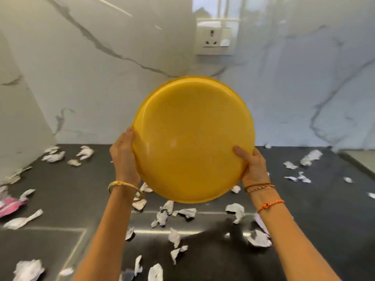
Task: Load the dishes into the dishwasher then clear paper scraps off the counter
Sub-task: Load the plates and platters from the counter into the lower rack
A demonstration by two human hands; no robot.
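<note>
Two hands hold one large yellow plate up in the air above the dark counter, tilted nearly upright so that its broad face turns toward the camera. The left hand cups the plate's lower left rim, fingers wrapped behind it where they cannot be seen; the right hand grips the lower right rim, thumb pressed on the near face and the other fingers hidden behind. Both are closed on the plate, not spread.

Below and around it, torn paper scraps lie scattered across the counter, thickest near the middle and along the far left and right. A pink object, too blurred to name, lies at the left edge. Behind stands a marble-veined wall with a white wall socket at far centre-right. No dishwasher is in view.

This looks like the dish-loading step, with the scraps not yet cleared. To do it well, keep both grips low on the rim while turning toward the dishwasher, then bring the plate down edge-first between the rack tines, leaning the way the rack slants. A smooth plate this wide could slip if one hand lets go early, so release only once the rack bears it.
</note>
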